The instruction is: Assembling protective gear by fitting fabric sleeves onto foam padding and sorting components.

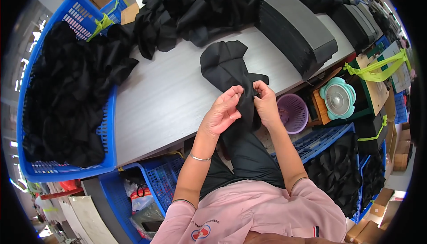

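Note:
A black fabric piece (224,66) lies partly on the grey table (164,97) and hangs over its near edge. My left hand (224,110) pinches the cloth's lower part from the left. My right hand (266,103) grips the same cloth from the right, fingers closed on its folded edge. Both hands meet just past the table's front edge, above my lap.
A blue basket (66,168) full of black fabric stands at the left. A heap of black cloth (195,8) and stacks of black sheets (296,32) fill the far table. A purple basket (293,112), a small green fan (339,97) and blue crates (322,139) sit at the right.

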Motion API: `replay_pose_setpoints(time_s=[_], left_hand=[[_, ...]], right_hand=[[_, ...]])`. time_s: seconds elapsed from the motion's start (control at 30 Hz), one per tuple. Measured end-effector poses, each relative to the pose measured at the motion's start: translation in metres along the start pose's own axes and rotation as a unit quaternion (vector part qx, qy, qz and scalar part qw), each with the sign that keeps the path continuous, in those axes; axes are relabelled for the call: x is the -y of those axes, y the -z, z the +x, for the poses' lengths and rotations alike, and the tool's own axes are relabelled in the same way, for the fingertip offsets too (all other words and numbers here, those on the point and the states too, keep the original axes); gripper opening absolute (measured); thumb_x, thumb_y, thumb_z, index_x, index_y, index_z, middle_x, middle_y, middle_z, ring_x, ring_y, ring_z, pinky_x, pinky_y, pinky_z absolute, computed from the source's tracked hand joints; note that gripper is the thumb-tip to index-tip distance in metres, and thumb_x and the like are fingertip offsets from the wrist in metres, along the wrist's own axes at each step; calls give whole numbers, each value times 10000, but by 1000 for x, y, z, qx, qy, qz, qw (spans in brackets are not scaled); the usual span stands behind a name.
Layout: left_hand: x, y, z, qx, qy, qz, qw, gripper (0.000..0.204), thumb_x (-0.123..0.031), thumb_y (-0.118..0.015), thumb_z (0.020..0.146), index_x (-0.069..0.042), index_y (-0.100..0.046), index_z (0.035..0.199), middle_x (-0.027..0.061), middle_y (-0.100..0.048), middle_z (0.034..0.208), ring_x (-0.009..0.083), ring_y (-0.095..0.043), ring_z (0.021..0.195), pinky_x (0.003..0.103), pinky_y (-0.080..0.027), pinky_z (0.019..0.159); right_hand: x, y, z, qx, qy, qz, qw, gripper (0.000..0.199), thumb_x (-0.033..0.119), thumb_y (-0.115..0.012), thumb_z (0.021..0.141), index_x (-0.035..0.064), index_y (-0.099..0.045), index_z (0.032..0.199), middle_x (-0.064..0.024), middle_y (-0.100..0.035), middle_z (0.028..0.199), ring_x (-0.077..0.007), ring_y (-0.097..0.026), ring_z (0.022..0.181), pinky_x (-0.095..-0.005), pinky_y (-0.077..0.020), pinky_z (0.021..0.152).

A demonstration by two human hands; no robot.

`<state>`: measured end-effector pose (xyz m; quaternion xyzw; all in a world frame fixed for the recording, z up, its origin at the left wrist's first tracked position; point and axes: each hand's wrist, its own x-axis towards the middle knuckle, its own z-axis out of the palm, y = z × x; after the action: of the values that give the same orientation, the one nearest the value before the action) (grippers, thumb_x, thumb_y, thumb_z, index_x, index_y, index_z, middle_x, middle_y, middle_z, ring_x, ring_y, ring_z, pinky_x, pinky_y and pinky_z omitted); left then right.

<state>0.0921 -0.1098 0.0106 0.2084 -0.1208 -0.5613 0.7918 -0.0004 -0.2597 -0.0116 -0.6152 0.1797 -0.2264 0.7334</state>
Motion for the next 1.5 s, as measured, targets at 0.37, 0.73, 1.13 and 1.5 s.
replay_pose_setpoints(time_s=[0.37, 0.73, 1.13, 1.5], left_hand=[[-23, 9, -18, -91, -62, 87, 990, 608, 45, -736, 809, -58, -484, 1353, -7, -630, 1088, -13, -545, 760, 109, -319, 467], [-19, 7, -16, -380, -390, 439, 714, 367, 96, -672, 805, -21, -557, 1133, -22, -555, 833, 23, -463, 602, 193, -414, 565], [-37, 5, -34, -418, -362, 527, 646, 486, 108, -688, 778, -33, -547, 1220, 13, -586, 940, 83, -526, 724, 199, -457, 637], [5, -228, -127, 66, -592, -23, 803, 131, -86, -516, 929, -128, -494, 807, 11, -561, 797, 175, -531, 717, 331, -424, 564]], right_hand=[[41, 10, -1, 184, -203, 175, 946, 232, 126, -699, 902, 27, -619, 1097, -26, -665, 1038, -90, -613, 939, -245, -485, 843], [33, -23, -1, -169, 220, -353, 894, 304, 53, -696, 866, 9, -559, 1133, -181, -624, 893, -314, -630, 729, -370, -505, 683], [37, 0, 24, -62, 74, -321, 942, 491, -17, -666, 822, 37, -529, 1291, -121, -560, 1083, -213, -579, 752, -335, -497, 699], [136, 101, 83, -244, 358, -655, 619, 403, 303, -683, 911, 74, -643, 1240, -113, -635, 1231, -313, -604, 1111, -418, -459, 948]])
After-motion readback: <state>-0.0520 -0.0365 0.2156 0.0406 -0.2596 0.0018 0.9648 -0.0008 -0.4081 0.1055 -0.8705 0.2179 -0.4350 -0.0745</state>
